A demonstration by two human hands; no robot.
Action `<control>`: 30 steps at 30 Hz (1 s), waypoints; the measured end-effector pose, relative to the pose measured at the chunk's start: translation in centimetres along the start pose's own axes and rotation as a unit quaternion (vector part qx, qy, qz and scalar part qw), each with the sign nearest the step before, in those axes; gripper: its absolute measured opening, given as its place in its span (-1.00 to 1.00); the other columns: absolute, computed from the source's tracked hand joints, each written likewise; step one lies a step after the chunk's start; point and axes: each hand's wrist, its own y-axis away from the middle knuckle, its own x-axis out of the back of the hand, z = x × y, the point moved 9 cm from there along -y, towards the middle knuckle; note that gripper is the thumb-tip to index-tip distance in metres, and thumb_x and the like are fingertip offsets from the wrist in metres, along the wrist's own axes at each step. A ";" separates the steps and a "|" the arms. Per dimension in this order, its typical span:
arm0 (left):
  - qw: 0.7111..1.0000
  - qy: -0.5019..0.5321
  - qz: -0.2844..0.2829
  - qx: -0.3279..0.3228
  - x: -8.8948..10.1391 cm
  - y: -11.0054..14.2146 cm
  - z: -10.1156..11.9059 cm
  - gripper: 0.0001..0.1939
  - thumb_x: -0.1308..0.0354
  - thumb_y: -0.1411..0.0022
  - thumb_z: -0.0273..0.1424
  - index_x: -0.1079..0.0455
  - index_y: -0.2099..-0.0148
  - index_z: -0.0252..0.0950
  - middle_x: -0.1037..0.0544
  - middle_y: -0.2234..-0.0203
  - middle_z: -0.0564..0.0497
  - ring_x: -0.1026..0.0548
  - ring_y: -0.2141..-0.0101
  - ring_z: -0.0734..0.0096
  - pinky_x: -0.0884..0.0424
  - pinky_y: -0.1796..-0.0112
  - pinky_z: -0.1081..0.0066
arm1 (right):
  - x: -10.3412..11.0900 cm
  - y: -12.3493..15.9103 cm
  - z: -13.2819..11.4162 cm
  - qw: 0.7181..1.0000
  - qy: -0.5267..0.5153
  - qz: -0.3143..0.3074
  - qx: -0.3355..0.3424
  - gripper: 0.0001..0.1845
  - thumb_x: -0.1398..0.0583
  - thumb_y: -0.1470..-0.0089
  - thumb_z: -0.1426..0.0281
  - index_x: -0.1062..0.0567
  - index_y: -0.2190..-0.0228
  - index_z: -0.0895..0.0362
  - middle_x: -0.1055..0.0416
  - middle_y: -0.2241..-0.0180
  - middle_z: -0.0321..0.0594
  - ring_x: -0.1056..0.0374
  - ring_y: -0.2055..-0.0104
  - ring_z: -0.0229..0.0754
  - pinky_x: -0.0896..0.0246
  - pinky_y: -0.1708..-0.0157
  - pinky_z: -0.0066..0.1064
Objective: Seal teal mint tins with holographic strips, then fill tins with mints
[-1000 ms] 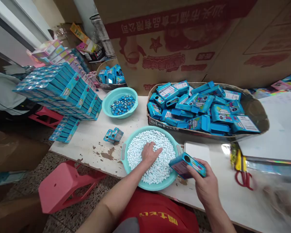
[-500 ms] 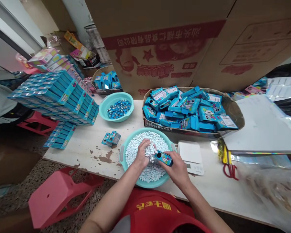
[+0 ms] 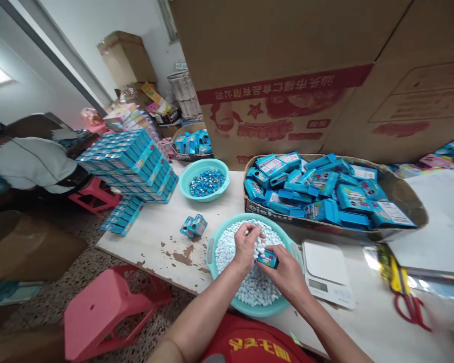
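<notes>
Grasps blue box (image 3: pixel 268 259) in right grip (image 3: pixel 287 269) above basin (image 3: pixel 257 310); with left grip (image 3: pixel 246 244), loosely holds white candies (image 3: pixel 260 247) at its top. Appears midway in filling, with many loose boxes (image 3: pixel 321 182) left in carton (image 3: pixel 267 212) and stacked boxes (image 3: pixel 136 156) apparently done.

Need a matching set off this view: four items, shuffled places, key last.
Items
1. Round turquoise plastic basin holding small white pellets
2. Nearest pink plastic stool
3. Flat white rectangular digital scale
4. Red-handled scissors

Places
A. On the speckled floor
B. Farthest right of these four
C. Beneath the left hand and right hand
D. On the white tabletop, between basin and scissors

Pairs: 1-C, 2-A, 3-D, 4-B
</notes>
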 end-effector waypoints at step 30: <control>0.997 0.003 -0.075 -0.001 -2.2 0.5 0.8 -0.71 -0.14 -0.10 -0.19 -0.31 0.21 -0.27 -0.47 0.48 0.04 -0.51 0.45 0.38 -0.41 0.30 0.35 | 0.5 -0.8 1.2 0.992 -0.100 0.026 -0.073 -0.76 -0.28 0.13 0.35 -0.46 0.32 0.10 -0.42 0.31 -0.19 -0.38 0.22 -0.05 -0.26 0.20 -0.23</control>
